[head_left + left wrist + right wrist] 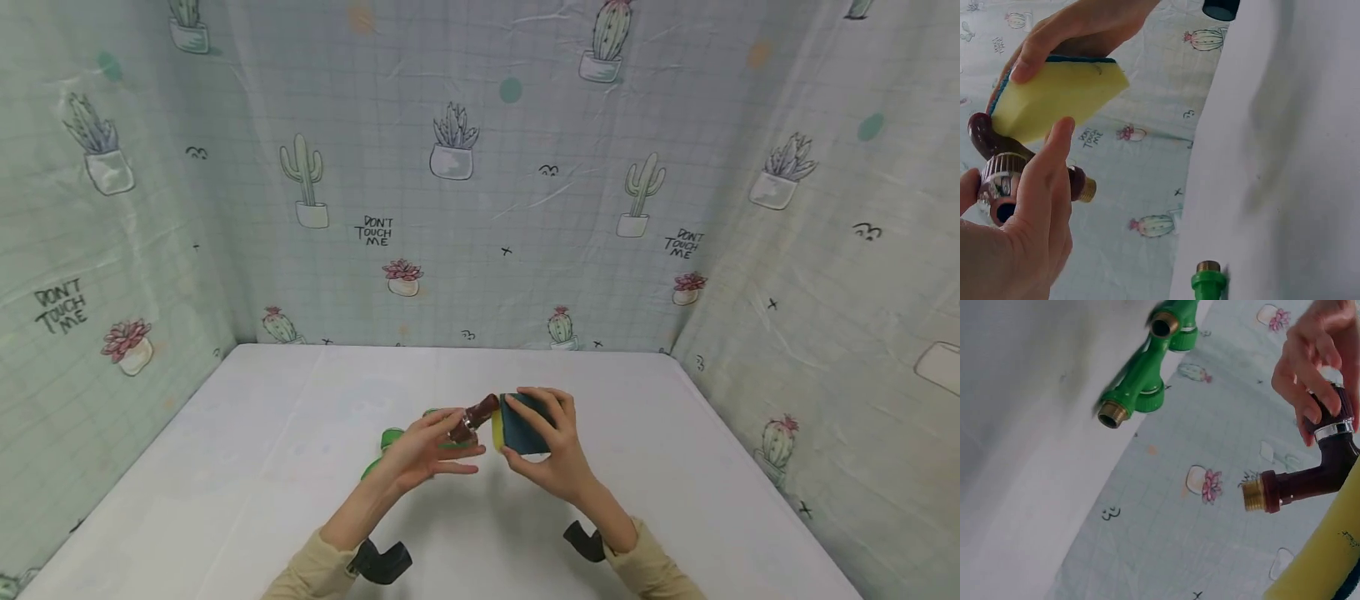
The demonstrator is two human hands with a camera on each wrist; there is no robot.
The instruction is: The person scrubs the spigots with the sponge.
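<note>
My left hand [420,454] holds a dark red-brown water tap [482,408] with a chrome collar. Its brass threaded end [1252,495] shows in the right wrist view. Between thumb and fingers, my right hand [562,458] grips a sponge [525,435], dark blue-green on the scouring side and yellow on the soft side. In the left wrist view the sponge's yellow side [1054,100] lies against the tap's curved spout [985,134]. Both hands are raised over the table and close together.
Green pipe fittings [1141,378] with brass threaded ends lie on the white table [637,400], partly hidden behind my left hand in the head view. A cactus-print cloth [495,208] hangs around the table's back and sides. Black devices [384,562] sit at both wrists.
</note>
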